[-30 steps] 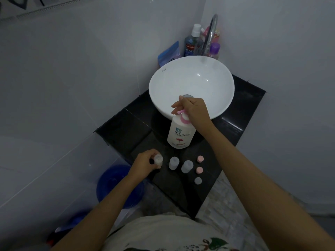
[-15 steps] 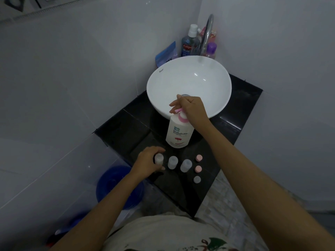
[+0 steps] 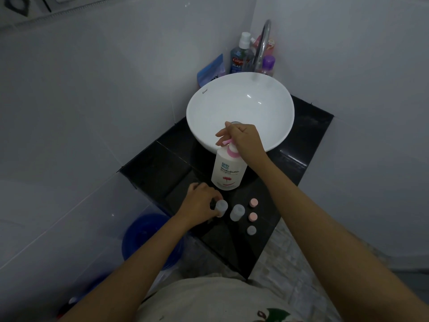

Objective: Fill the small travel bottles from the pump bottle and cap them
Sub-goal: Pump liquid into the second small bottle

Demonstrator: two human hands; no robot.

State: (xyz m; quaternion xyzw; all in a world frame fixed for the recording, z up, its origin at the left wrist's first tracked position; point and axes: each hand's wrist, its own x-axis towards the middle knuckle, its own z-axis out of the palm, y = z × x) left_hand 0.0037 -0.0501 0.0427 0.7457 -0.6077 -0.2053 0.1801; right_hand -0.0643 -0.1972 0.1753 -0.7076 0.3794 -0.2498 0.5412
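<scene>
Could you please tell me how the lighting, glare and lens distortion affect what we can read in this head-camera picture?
Head view: dim and bluish, so the black counter shows little detail; small glare spots sit inside the white basin; wide-angle bending curves the wall lines and stretches both forearms; the pump bottle label stays readable, while the faucet and the blue bucket look soft; the small travel bottles appear pale, their contents indiscernible.

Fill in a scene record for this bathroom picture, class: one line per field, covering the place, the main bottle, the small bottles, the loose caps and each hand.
place: black counter with white basin
main bottle: white pump bottle, pink pump, upright in front of the basin
small bottles: two in view, one held, one free; both uncapped
loose caps: two pink, one pale, in a row
left hand: grips the left small bottle
right hand: on the pump head
</scene>
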